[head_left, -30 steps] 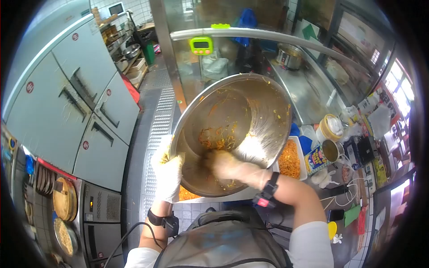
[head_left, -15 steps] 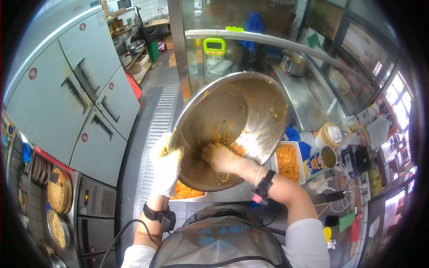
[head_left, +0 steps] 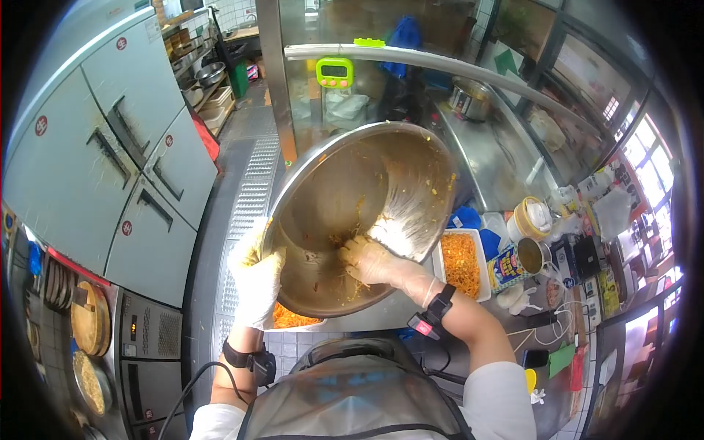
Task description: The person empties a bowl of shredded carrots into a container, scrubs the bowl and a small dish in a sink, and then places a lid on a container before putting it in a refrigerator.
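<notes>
A large metal mixing bowl [head_left: 334,187] is tilted steeply, its opening facing me, with orange and yellow shreds stuck to its wall. My left hand [head_left: 255,282], in a clear glove, is closed around the rim on the left side. Inside the bowl, my gloved right hand [head_left: 369,262] has its fingers curled against the lower wall, beside a few food shreds [head_left: 341,238]. What those fingers hold, if anything, is hidden. Orange shredded food [head_left: 293,316] shows in a container partly covered by the bowl's lower left edge.
A white tray [head_left: 484,282] of orange shreds stands right of the bowl. Past it are a metal pot [head_left: 531,254], cables and bags. A green timer [head_left: 335,72] hangs on the rail ahead. Tall refrigerator doors [head_left: 81,147] line the left. A metal counter [head_left: 491,158] runs beyond the bowl.
The whole view has shifted, so bowl and hands appear further left. Fewer shreds and no orange clump show around my right hand inside the bowl. My left hand keeps its grip on the rim.
</notes>
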### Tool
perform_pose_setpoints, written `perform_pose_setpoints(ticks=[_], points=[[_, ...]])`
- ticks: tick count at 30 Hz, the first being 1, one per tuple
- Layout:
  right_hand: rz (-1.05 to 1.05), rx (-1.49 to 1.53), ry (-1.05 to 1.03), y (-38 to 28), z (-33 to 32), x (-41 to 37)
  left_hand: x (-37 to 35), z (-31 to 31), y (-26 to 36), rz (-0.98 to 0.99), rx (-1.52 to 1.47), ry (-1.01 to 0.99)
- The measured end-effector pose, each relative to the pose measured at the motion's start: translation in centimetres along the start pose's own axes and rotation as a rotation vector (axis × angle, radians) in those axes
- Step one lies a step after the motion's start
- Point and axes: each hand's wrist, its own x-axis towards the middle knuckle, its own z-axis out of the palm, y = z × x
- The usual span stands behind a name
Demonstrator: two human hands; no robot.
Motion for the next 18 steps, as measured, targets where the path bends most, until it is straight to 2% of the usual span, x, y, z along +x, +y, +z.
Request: perform_pose_setpoints(ticks=[3,5,6,7,11,12,13,15,18], points=[[-0.005,0.040,0.003,-2.6,-6.6,1.6,0.1,-0.2,-0.5,0.050,0.038,0.041],[-0.129,-0.079,0.115,-4.9,-12.6,2.5,0.2,0.1,-0.1,-0.006,0.085,0.088],[-0.169,-0.204,0.153,-5.9,-14.5,2.5,0.2,-1.4,-0.8,0.061,0.170,0.023],[-0.209,-0.326,0.187,-6.8,-16.1,2.4,0.1,-1.5,-1.1,0.068,0.135,0.045],[-0.320,-0.820,0.103,-11.2,-22.9,0.1,-0.4,-1.7,0.2,-0.004,0.082,0.135],[-0.339,-0.947,0.082,-11.8,-24.5,-0.4,-0.3,-2.3,-0.8,0.076,0.061,0.136],[-0.448,-1.004,0.153,-12.1,-25.5,-0.7,-0.3,-2.5,-0.7,0.042,0.047,0.139],[-0.538,-0.996,0.195,-13.0,-26.5,-2.0,-0.3,-1.2,1.2,-0.059,0.000,0.220],[-0.657,-0.888,0.199,-14.4,-26.9,-4.0,-0.8,7.6,9.0,-0.440,-0.182,0.597]])
